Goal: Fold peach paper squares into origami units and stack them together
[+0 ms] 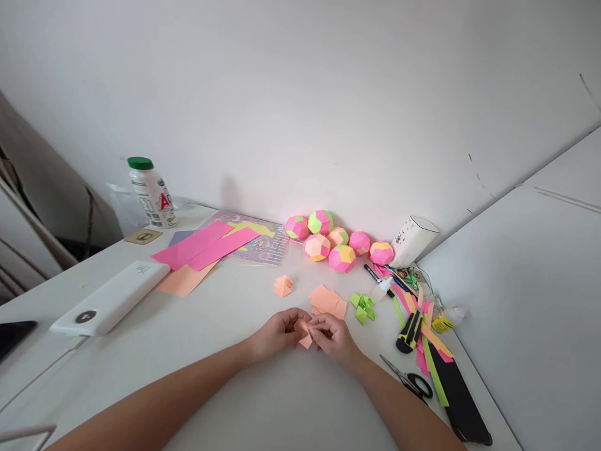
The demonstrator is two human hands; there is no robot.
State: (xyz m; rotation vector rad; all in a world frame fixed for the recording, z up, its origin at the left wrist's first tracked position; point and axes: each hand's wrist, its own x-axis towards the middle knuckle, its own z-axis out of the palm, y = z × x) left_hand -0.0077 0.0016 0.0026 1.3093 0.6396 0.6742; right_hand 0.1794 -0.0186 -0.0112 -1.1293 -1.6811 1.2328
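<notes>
Peach paper, folded into a small pointed piece [306, 342], is pinched between the fingertips of the left hand [280, 332] and the right hand [336, 339], both closed narrowly on it over the worktop [225, 388]. The step in hand looks like shaping or creasing this piece; the next move seems to call for aligned edges and a firm press along the fold. Just beyond lie peach paper pieces [328, 300], with folded peach units [282, 286] to the left and folded green units [362, 307] to the right. Farther back, faceted paper balls [342, 258] sit near the wall [291, 113].
</notes>
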